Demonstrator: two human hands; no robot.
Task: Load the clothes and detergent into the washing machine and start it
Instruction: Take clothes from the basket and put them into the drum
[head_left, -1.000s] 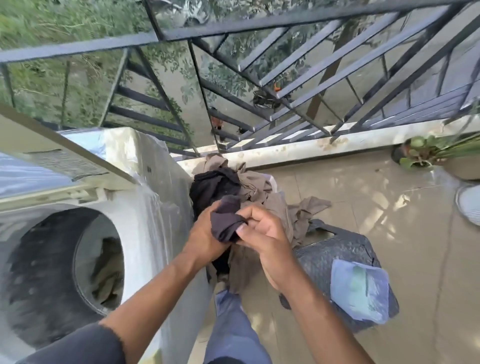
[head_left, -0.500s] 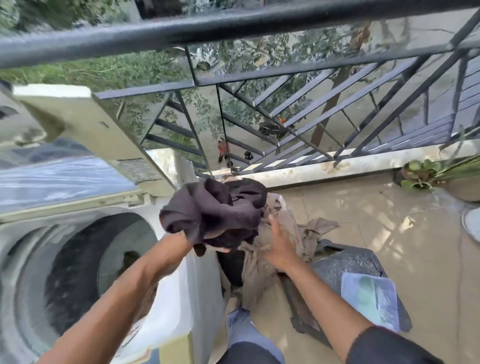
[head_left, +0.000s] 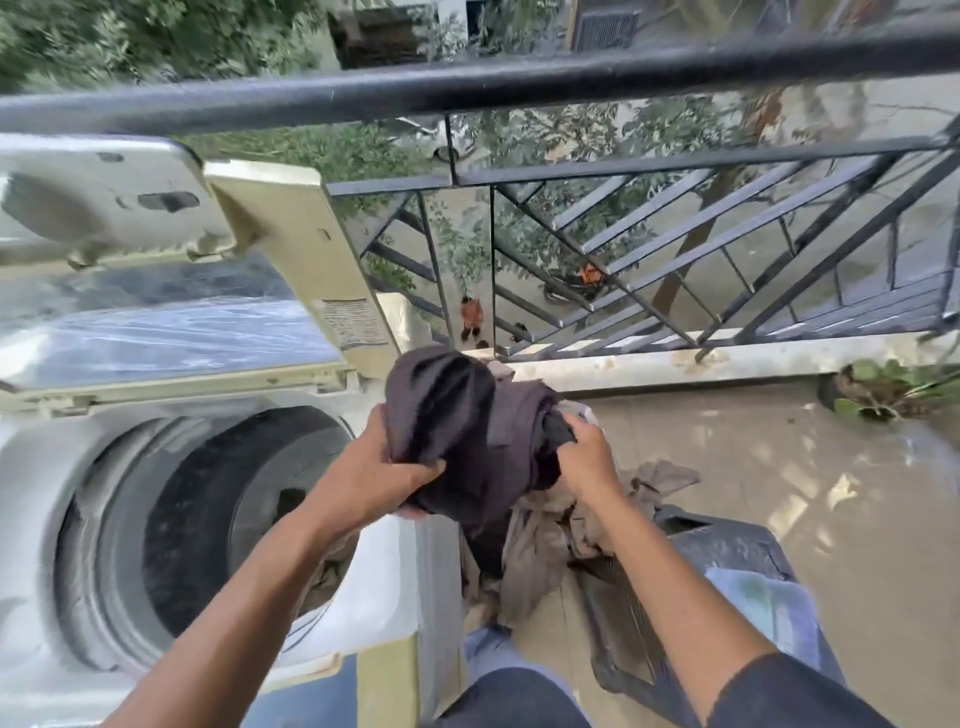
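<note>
Plainly soft and light, the dark garment (head_left: 467, 431) bunches; left hand (head_left: 374, 480) and right hand (head_left: 584, 457) both clench its folds.

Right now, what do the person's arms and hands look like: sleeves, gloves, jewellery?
Both hands are bare: no gloves, rings or watch show on the left hand or right hand. The forearms are uncovered; a dark sleeve shows near the right elbow.

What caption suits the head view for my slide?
Both hands, left and right, lift a dark garment beside the open washing machine.
</note>
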